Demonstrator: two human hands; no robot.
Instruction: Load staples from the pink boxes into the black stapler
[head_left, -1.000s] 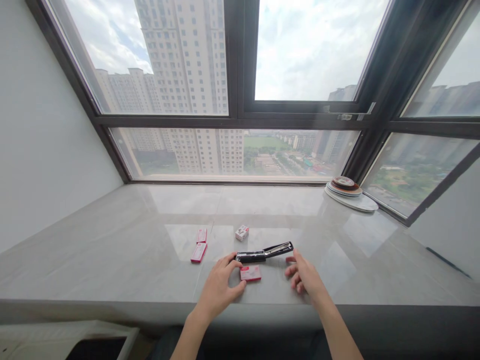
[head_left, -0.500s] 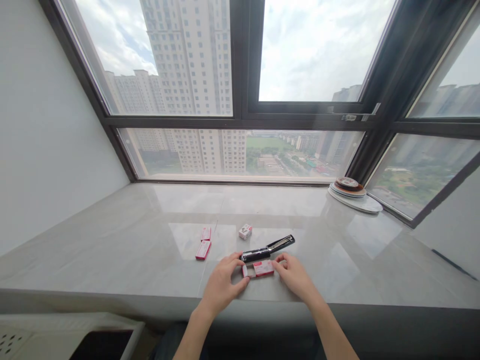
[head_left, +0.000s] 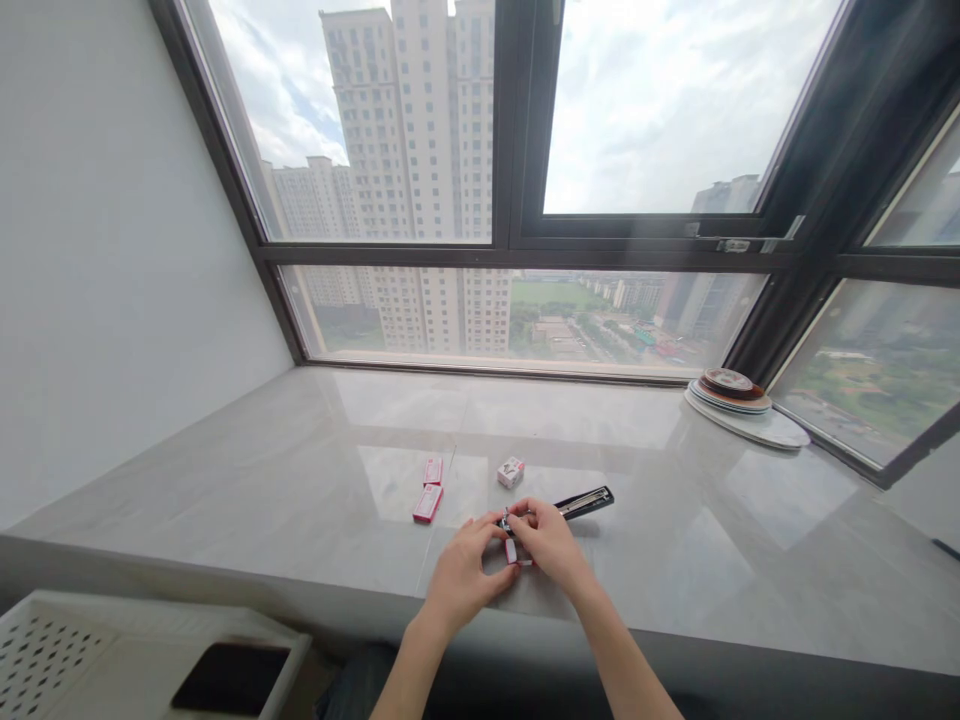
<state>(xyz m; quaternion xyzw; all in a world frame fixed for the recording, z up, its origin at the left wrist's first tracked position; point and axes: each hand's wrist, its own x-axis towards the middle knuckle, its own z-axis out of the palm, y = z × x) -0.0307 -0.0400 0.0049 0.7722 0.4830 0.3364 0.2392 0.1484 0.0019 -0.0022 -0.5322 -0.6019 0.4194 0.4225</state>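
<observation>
My left hand [head_left: 466, 572] is closed round a small red-and-white staple box [head_left: 511, 551], thumb at its near side and fingers at its far side. Part of the box is hidden beneath my right hand [head_left: 549, 542]. That hand reaches over the box, its thumb and fingers pinched together by the left fingertips. A small shiny bit shows at the pinch, but I cannot tell whether it is staples or part of the stapler. The black stapler [head_left: 589, 502] lies opened out just behind, its near end covered by my right hand.
Two red-and-white boxes, one nearer [head_left: 427, 503] and one farther [head_left: 433, 471], lie to the left. A white patterned box [head_left: 511, 472] sits behind the stapler. Stacked plates [head_left: 750, 425] stand at the back right by the window. Below the ledge, lower left, is a white plastic basket [head_left: 300, 650].
My right hand has left the staple box's right end and moved up and left, over the stapler's near end. My left hand stays at the box. The whole view has shifted slightly.
</observation>
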